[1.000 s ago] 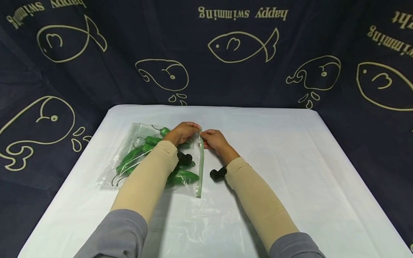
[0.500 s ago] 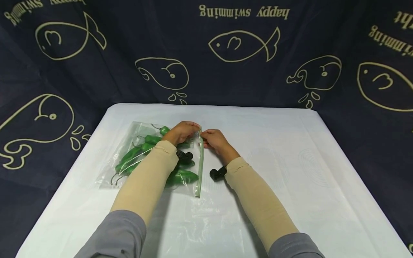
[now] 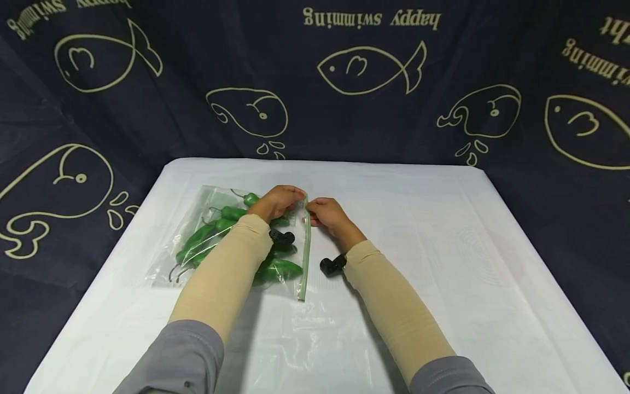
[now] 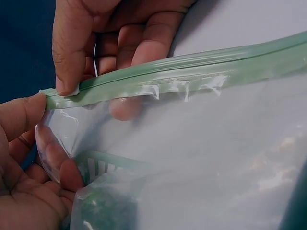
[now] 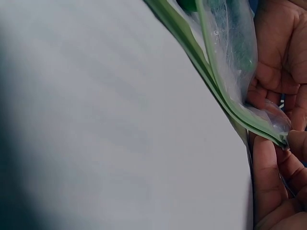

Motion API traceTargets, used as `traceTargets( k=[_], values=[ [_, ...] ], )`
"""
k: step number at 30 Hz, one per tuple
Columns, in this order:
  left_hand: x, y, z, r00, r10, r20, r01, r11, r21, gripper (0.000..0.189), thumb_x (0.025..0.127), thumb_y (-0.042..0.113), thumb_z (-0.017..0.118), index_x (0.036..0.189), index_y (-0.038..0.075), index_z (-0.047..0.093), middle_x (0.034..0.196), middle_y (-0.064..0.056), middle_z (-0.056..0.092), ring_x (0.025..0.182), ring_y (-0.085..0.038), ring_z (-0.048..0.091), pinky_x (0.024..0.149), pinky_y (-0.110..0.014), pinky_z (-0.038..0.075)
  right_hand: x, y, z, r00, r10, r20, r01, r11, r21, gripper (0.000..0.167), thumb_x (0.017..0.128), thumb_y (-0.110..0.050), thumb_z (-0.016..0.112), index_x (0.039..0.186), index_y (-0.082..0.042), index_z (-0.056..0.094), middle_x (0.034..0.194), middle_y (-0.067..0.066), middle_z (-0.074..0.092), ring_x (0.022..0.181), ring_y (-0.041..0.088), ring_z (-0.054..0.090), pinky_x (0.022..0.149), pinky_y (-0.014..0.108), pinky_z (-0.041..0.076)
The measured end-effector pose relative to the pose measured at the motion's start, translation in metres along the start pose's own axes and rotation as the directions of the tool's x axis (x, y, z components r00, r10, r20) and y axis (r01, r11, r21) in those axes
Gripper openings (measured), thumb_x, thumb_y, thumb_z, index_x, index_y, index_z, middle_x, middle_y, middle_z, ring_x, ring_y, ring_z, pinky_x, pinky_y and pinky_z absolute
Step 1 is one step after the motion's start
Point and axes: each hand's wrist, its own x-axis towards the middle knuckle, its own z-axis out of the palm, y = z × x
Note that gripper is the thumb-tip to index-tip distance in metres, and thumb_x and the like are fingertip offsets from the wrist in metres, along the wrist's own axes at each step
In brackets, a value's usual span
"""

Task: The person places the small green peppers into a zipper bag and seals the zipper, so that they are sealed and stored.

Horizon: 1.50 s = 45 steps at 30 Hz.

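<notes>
A clear zip bag (image 3: pixel 197 200) with a green zip strip (image 3: pixel 305 251) lies flat on the table. Inside it are several green peppers (image 3: pixel 277 270). My left hand (image 3: pixel 279 201) pinches the far corner of the bag at the end of the strip. Right beside it, my right hand (image 3: pixel 328 212) pinches the same strip between thumb and fingers. In the left wrist view the right thumb presses on the strip (image 4: pixel 192 76), close to the left thumb. The right wrist view shows the strip's two edges (image 5: pixel 216 91) apart higher up and together near the fingers.
A white cloth covers the table (image 3: pixel 418 246). Behind it hangs a dark blue curtain (image 3: pixel 374 131) with whale and fish drawings. A small black camera (image 3: pixel 332 265) sits at the right wrist, and another (image 3: pixel 281 238) at the left, over the bag.
</notes>
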Motion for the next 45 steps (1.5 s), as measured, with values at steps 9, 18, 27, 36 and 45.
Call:
traceTargets(
  k=[9,18,27,36,45],
  values=[
    [0.0007,-0.0012,-0.0015,1.0,0.003,-0.007,-0.003,1.0,-0.015,0.019,0.1,0.015,0.06,0.115,0.006,0.067,0.094,-0.001,0.055,0.085,-0.018,0.047,0.072,-0.027,0.041,-0.0024,-0.0016,-0.0002,1.0,0.0,0.01,0.0,1.0,-0.003,0.023,0.101,-0.014,0.057,0.109,0.005,0.068,0.085,0.007,0.061,0.071,0.013,0.062,0.065,0.023,0.058],
    [0.0012,-0.0018,-0.0015,1.0,0.006,-0.007,-0.007,0.999,-0.037,0.02,0.1,0.014,0.06,0.116,0.005,0.067,0.09,0.0,0.056,0.085,-0.018,0.046,0.073,-0.028,0.04,-0.0043,-0.0003,-0.0016,1.0,-0.001,0.013,0.001,1.0,-0.016,0.024,0.1,-0.016,0.059,0.109,0.004,0.07,0.087,0.007,0.064,0.073,0.013,0.063,0.067,0.024,0.058],
    [0.0005,-0.0022,-0.0024,1.0,0.011,-0.005,-0.012,0.999,-0.05,0.02,0.1,0.013,0.059,0.117,0.005,0.066,0.09,0.0,0.055,0.083,-0.017,0.045,0.073,-0.027,0.04,-0.0064,0.0007,-0.0029,0.999,-0.005,0.031,0.006,0.999,-0.034,0.025,0.101,-0.017,0.058,0.111,0.003,0.07,0.089,0.007,0.065,0.072,0.012,0.063,0.066,0.023,0.057],
    [-0.0015,-0.0019,-0.0022,1.0,0.007,-0.01,-0.008,0.998,-0.06,0.02,0.1,0.015,0.06,0.116,0.006,0.067,0.093,0.0,0.056,0.079,-0.017,0.045,0.071,-0.027,0.04,-0.0055,0.003,-0.0029,1.0,-0.005,0.023,0.006,0.999,-0.044,0.024,0.101,-0.016,0.058,0.11,0.003,0.07,0.088,0.007,0.064,0.071,0.011,0.062,0.065,0.022,0.056],
    [0.0,-0.0024,-0.003,1.0,0.011,-0.023,-0.013,0.998,-0.067,0.022,0.1,0.015,0.06,0.119,0.005,0.067,0.091,0.0,0.054,0.077,-0.015,0.044,0.069,-0.026,0.04,-0.0084,0.0015,-0.0021,1.0,0.005,0.024,-0.004,0.999,-0.033,0.024,0.1,-0.016,0.059,0.11,0.003,0.07,0.09,0.007,0.064,0.073,0.012,0.062,0.066,0.022,0.057]
  ],
)
